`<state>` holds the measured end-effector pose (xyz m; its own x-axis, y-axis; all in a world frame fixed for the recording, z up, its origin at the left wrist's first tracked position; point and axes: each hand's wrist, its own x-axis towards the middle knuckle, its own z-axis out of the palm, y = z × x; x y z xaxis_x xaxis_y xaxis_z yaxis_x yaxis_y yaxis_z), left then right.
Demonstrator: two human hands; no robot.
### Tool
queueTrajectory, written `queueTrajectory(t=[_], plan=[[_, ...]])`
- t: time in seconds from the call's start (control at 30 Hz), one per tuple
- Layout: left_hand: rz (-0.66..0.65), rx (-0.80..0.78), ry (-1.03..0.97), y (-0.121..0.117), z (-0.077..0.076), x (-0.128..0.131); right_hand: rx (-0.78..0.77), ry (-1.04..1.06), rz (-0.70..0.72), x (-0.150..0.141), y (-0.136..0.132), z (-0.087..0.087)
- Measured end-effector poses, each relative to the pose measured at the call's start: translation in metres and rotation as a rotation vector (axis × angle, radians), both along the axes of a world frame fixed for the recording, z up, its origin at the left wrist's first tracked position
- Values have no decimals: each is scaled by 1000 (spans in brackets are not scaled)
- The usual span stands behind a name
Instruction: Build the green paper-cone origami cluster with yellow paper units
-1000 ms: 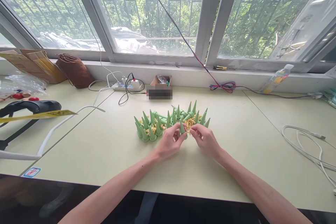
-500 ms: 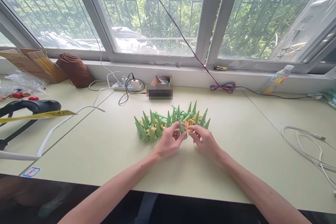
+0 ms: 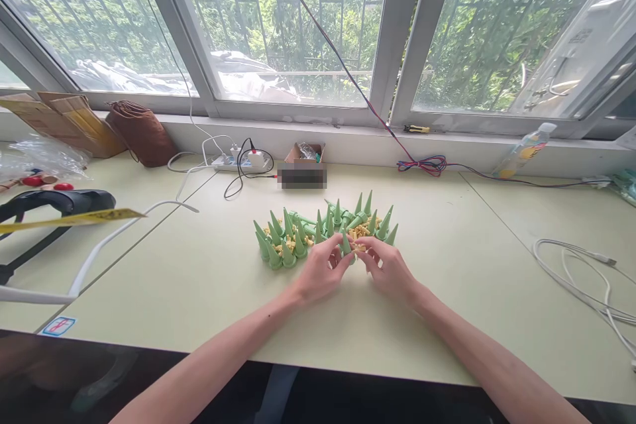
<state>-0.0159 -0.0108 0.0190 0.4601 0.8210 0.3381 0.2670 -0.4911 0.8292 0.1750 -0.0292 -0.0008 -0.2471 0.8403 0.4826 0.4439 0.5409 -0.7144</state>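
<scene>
Between the thumb and fingers of my left hand (image 3: pixel 322 269) stands a pale green pointed cone (image 3: pixel 346 243), its tip up. My right hand (image 3: pixel 390 269) pinches a small yellowish peg-like piece (image 3: pixel 358 249) against the cone's right side; the fingers partly hide where the two meet. Just behind my hands lies a loose heap of similar yellowish pieces (image 3: pixel 365 228), with several green cones (image 3: pixel 383 226) around it. More upright green cones (image 3: pixel 274 256) cluster to the left, with yellowish pieces among them. Green ribbed parts (image 3: pixel 304 220) with stems lie between the clusters.
At the back stand a small cardboard box (image 3: pixel 319 149), a power strip (image 3: pixel 226 162) and a brown pouch (image 3: pixel 142 134). A bottle (image 3: pixel 525 151) leans by the sill at right. White cables (image 3: pixel 581 278) lie on the right; a black headset-like frame (image 3: pixel 74 201) sits left.
My right hand has moved slightly left, bringing its fingertips and the yellowish piece closer against the green cone. My left hand tips the cone slightly, then it is upright again.
</scene>
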Motion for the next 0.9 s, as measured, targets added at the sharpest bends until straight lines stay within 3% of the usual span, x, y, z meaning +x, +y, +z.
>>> queueTrajectory(t=[0.43,0.9], plan=[[21,185,69,0,-7,2,-196,140,11,-3,-3,8],[105,73,23,-1,-3,3,-251,240,45,-2,-2,4]])
